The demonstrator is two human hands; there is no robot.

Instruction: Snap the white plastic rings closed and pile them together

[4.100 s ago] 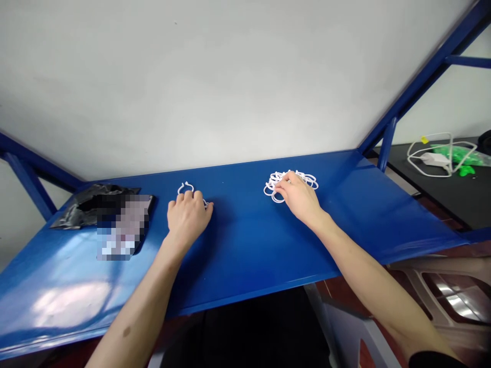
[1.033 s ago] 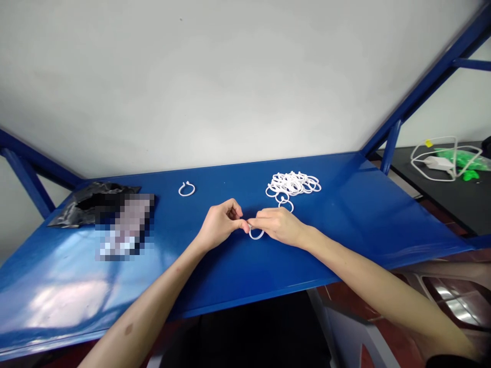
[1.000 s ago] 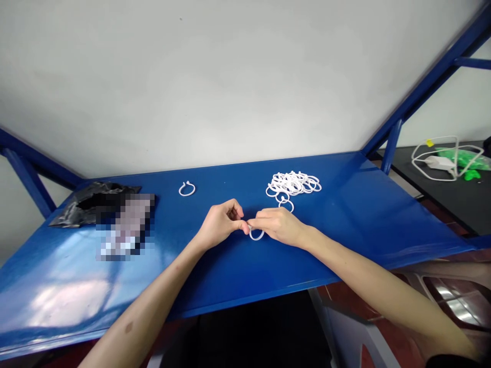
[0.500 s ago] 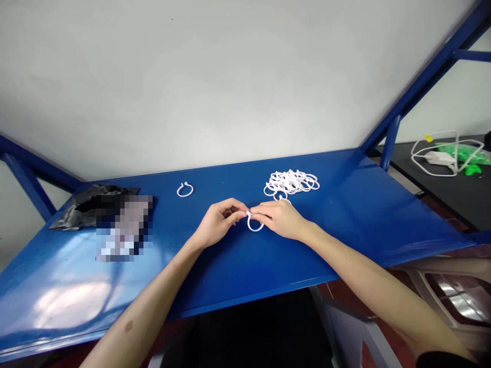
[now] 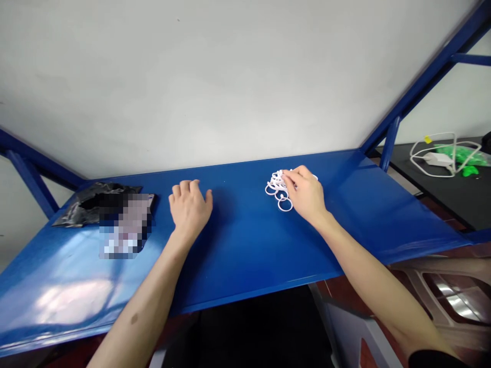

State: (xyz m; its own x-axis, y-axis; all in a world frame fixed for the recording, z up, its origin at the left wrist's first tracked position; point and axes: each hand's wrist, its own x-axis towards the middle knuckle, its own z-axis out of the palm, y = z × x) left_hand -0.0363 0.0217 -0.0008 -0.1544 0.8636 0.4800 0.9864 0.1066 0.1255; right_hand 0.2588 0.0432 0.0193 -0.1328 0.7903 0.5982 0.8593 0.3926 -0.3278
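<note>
My left hand (image 5: 188, 208) hovers palm down over the left part of the blue table (image 5: 238, 250), thumb held away from the loosely bent fingers. It covers the spot where a single white ring lay; whatever is under the palm is hidden. At the pile of white plastic curtain rings (image 5: 284, 204), my right hand (image 5: 307, 194) has thumb and forefinger pinched together on a ring at the top. Part of the pile is hidden behind that hand.
To the left lie a crumpled black plastic bag (image 5: 82, 209) and a blurred-out phone-like object (image 5: 132, 225). Blue frame bars (image 5: 412, 97) rise at the sides before a pale wall. A dark side table (image 5: 441, 189) at right bears a white cable and green plastic.
My hands have parted from the ring they held together. The left went left, over the single ring's place; the right moved up and right to the pile. The ring they held is out of sight.
</note>
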